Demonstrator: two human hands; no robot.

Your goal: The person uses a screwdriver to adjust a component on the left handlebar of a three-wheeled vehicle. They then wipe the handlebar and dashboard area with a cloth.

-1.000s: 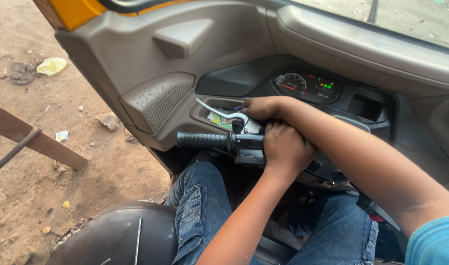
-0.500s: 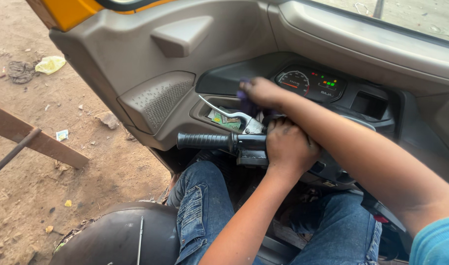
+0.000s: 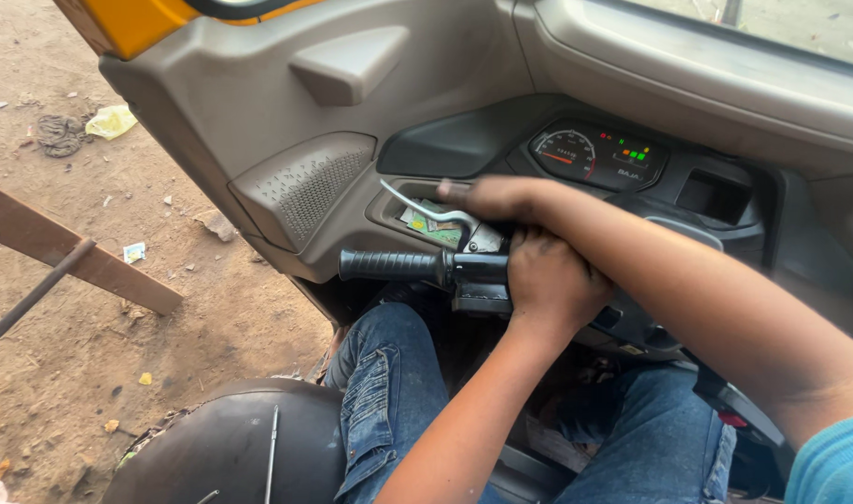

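Left hand (image 3: 550,280): you've got it clamped on the black handlebar switch housing (image 3: 478,278), inboard of the grip.
Black ribbed rubber grip (image 3: 389,266): lies level, pointing left, bare.
Right hand (image 3: 496,198): just beyond, curled loosely over the silver brake lever (image 3: 426,210).

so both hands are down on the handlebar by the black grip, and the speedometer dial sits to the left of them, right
Not quite. In the head view the speedometer dial sits above and to the right of the hands, not left. The left hand and right hand are indeed at the handlebar, just right of the black grip.
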